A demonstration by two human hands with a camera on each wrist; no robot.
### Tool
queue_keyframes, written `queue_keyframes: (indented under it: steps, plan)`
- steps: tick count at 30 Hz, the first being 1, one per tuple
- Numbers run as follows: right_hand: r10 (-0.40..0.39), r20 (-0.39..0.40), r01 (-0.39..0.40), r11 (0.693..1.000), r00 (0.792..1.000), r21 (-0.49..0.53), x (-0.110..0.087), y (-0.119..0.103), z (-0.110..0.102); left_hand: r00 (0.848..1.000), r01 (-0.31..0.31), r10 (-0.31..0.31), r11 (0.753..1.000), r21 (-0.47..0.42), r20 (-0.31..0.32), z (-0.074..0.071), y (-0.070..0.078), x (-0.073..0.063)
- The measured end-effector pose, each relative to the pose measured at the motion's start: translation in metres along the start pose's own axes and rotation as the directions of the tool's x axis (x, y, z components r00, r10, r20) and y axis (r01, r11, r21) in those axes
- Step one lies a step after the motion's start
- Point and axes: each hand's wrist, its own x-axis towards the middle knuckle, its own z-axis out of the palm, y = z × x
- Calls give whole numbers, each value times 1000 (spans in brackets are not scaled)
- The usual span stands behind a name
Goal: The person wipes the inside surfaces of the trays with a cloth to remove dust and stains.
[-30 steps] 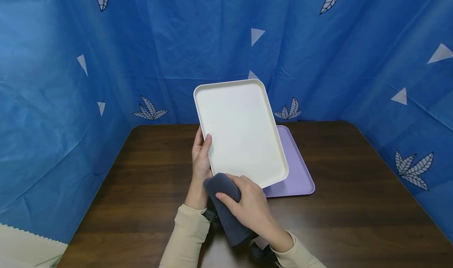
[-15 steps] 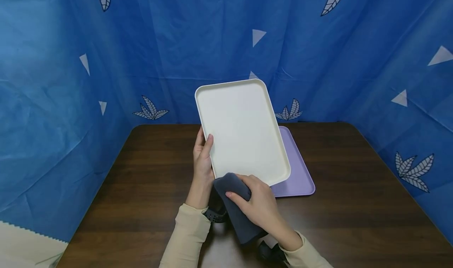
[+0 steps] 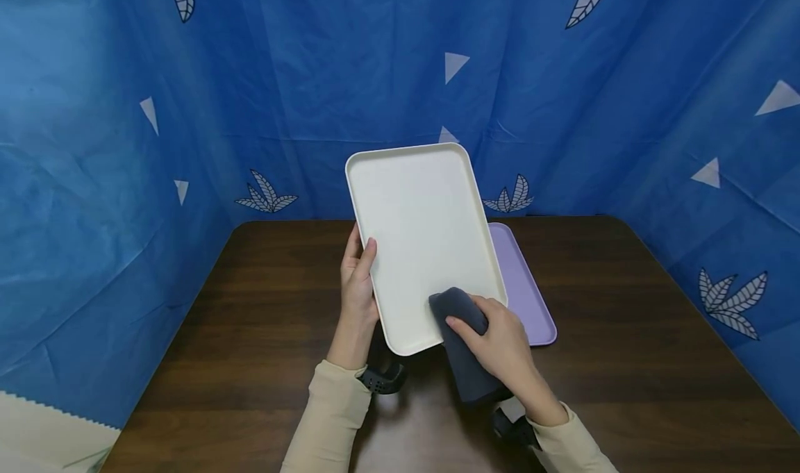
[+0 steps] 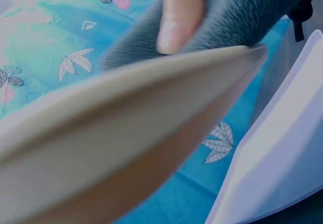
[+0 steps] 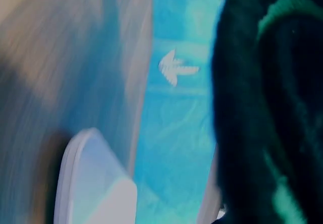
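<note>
My left hand grips a white rectangular tray by its left edge, thumb on the face side and fingers behind. The tray is held up tilted, its inner face toward the head camera. In my right hand is a folded dark grey cloth, pinched between thumb and fingers. The cloth's upper end lies over the tray's lower right part. In the left wrist view the cloth and a finger show beyond the tray's edge. The cloth fills the right side of the right wrist view.
A purple tray lies on the dark wooden table, partly hidden behind the white one. Blue curtain with leaf prints surrounds the table at the back and sides. Both wrists wear black straps.
My right hand has moved right with the cloth, and up a little onto the white tray's lower right, uncovering its lower left corner. The left hand and tray stay almost where they were.
</note>
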Motion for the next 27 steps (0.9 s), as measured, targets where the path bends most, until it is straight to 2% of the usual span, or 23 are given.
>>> queue_keyframes:
  steps: [9,17,22,27]
  plan:
    - [67,-32,-70,994,997,-86,15,38,-15,1000,-6,5,1000,21,22,-2,0,1]
    - [78,-28,-80,992,997,-102,18,48,-21,1000,-8,7,1000,26,31,-1,-1,2]
    - [62,-53,-68,991,997,-117,18,48,-20,1000,-7,7,999,40,12,-1,-2,1]
    - [-10,-158,-15,987,987,-158,19,48,-20,1000,-5,6,999,37,-11,-1,-3,1]
